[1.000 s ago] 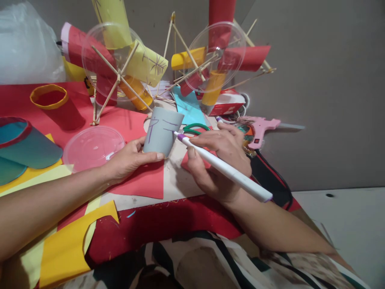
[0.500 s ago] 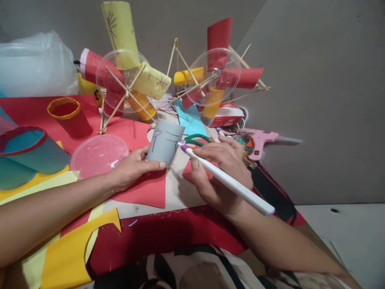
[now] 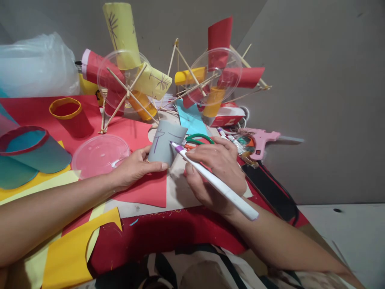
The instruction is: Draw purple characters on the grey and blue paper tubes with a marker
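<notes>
My left hand (image 3: pixel 144 165) is closed around the lower left of a grey paper tube (image 3: pixel 165 146), thumb across its near bottom edge. Purple lines are drawn on the tube, which leans slightly to the right. In my right hand (image 3: pixel 215 168) is a white marker (image 3: pixel 219 186) with a purple tip, gripped like a pen. Its tip meets or nearly meets the tube's right side. Scissors with green handles (image 3: pixel 200 138) lie just behind my right hand, partly covered. A clear plastic lid (image 3: pixel 100 154) rests left of the tube on red paper (image 3: pixel 141 192).
Two stick-and-lid wheels with paper tubes stand behind, a left wheel (image 3: pixel 128 94) and a right wheel (image 3: pixel 215 76). Blue tubes (image 3: pixel 57 154) and a red tube (image 3: pixel 73 122) are at left. A pink glue gun (image 3: pixel 261 140) lies at right. Cut yellow paper (image 3: pixel 67 253) lies in front.
My right hand has moved left and slightly down with the marker, bringing its tip further over the grey tube. My left hand still holds the tube in nearly the same place.
</notes>
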Action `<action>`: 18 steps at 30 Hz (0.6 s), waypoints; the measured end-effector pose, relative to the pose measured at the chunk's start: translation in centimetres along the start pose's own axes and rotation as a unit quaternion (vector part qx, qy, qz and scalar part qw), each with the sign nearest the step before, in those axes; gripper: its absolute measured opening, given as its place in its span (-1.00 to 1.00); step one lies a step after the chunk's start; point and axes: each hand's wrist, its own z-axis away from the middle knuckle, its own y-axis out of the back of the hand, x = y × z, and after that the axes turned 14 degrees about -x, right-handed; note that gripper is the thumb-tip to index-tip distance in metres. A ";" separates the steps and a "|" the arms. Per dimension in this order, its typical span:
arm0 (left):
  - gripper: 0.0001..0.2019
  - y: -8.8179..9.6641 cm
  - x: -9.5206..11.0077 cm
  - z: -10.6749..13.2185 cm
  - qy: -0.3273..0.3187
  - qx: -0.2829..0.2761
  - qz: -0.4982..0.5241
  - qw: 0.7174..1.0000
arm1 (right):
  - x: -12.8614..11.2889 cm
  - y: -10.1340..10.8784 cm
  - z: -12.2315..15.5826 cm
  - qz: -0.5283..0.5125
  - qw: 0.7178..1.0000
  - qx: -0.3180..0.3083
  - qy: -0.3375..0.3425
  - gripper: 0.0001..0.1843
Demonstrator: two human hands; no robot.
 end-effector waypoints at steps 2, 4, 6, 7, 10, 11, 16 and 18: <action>-0.34 0.0 0.0 0.0 0.001 -0.001 -0.002 1.000 | 0.0 0.0 0.0 0.002 1.000 -0.003 -0.003 -0.80; -0.33 0.0 0.1 0.0 0.001 -0.002 -0.003 1.000 | -0.1 -0.1 0.0 0.001 1.000 -0.004 -0.005 -0.79; -0.32 -0.1 0.1 0.0 0.002 -0.004 -0.003 1.000 | 0.0 -0.1 0.0 0.002 1.000 -0.001 -0.004 -0.79; -0.32 -0.1 0.1 0.0 0.002 -0.004 -0.002 1.000 | 0.1 -0.1 0.0 0.002 1.000 -0.002 -0.003 -0.78; -0.33 -0.1 0.1 0.1 0.003 -0.008 0.008 1.000 | 0.2 -0.1 0.0 0.003 1.000 -0.006 -0.003 -0.74; -0.34 -0.1 0.0 0.1 0.002 -0.009 0.012 1.000 | 0.3 0.0 0.1 0.001 1.000 -0.006 -0.004 -0.74; -0.39 0.2 -0.3 0.0 -0.007 -0.009 0.021 1.000 | 0.5 0.2 -0.1 0.005 1.000 0.001 -0.008 -0.77; -0.42 0.3 -0.3 -0.1 -0.009 -0.014 0.031 0.999 | 0.6 0.2 -0.1 0.018 1.000 0.003 -0.007 -0.81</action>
